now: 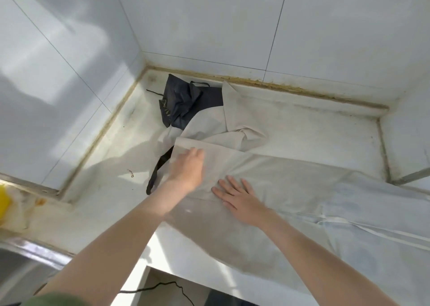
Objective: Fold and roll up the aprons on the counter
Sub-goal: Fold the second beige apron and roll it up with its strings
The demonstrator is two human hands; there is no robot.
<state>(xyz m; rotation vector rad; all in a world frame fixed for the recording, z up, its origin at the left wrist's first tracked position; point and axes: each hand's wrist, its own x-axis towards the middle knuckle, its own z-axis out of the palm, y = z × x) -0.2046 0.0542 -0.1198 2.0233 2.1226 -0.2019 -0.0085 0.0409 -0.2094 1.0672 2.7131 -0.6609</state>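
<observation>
Beige cloth apron (279, 177) lies spread across the white counter (314, 129), its far end bunched near the back wall and its near part reaching the front edge, where it appears to hang over. One layer has been turned over onto the rest, giving a folded edge at the left. The left hand (188, 168) rests on that folded layer with fingers laid forward and close together; no pinch is visible, though the fingertips are blurred. The right hand (240, 197) lies just beside it, palm down, fingers spread and pressed flat on the cloth. A dark apron (183, 103) sits crumpled in the back corner, partly under the beige one, and a black strap (159, 168) trails out from beneath the folded edge. White ties (335, 220) lie loose on the cloth to the right. Assessment: folding is at an early stage and rolling is not yet begun. Risks noted: the bunched far end would be trapped as creases if the fold is pressed before it is smoothed; the black strap, overlapped by the fold, could be caught and drag the dark apron along; the loose ties could be rolled in crooked; the overhanging part could pull the cloth off the counter once both hands lift.
</observation>
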